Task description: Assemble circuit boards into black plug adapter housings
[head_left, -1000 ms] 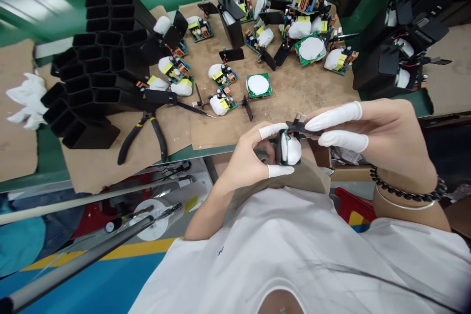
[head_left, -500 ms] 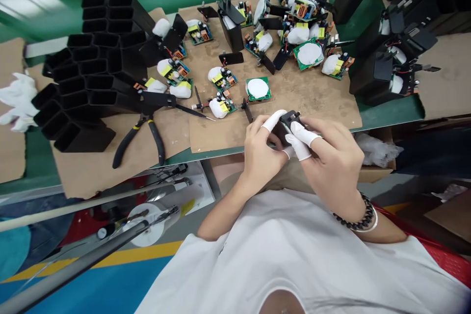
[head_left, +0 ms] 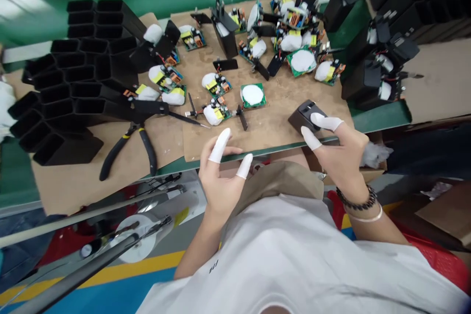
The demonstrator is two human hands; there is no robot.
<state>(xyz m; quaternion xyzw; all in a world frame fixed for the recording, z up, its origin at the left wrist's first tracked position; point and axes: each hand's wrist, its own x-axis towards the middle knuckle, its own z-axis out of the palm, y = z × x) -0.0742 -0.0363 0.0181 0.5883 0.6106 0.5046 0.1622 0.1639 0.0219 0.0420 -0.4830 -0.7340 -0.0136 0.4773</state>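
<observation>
My right hand (head_left: 338, 152) pinches a black adapter case (head_left: 303, 115) between two fingers in white finger cots, holding it just above the cardboard mat (head_left: 279, 103) near the table's front edge. My left hand (head_left: 221, 176) hovers open below the table edge, its capped fingers apart and holding nothing. Ahead of the left hand lie a small circuit board with white padding (head_left: 214, 113) and a green board with a white disc (head_left: 252, 94).
Stacked empty black cases (head_left: 73, 83) fill the left side. Black pliers (head_left: 127, 144) lie near the front left. Several more circuit boards (head_left: 294, 34) are heaped at the back. Assembled black cases (head_left: 379, 68) stand at the right. A metal rod (head_left: 91, 211) runs below the table.
Both hands held the case together at the table edge. Now my right hand has carried it off to the right and my left hand has let go and dropped back open.
</observation>
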